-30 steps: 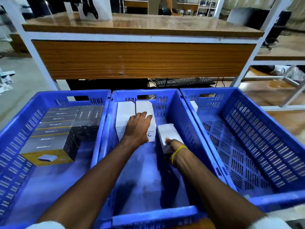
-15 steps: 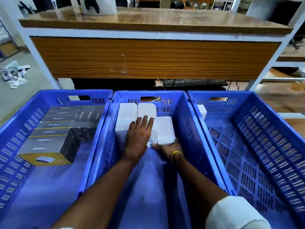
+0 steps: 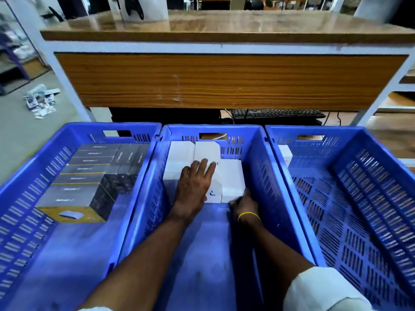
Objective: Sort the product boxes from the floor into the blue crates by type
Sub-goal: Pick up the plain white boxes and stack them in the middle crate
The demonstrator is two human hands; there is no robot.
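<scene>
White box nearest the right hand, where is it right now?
In the head view, the white box lies in the middle blue crate, just right of the other white boxes under the left hand; the right hand is at its near edge.

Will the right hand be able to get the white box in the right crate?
Probably yes: the right hand only has to lift over the crate wall; the white box lies uncovered in the far corner.
</scene>
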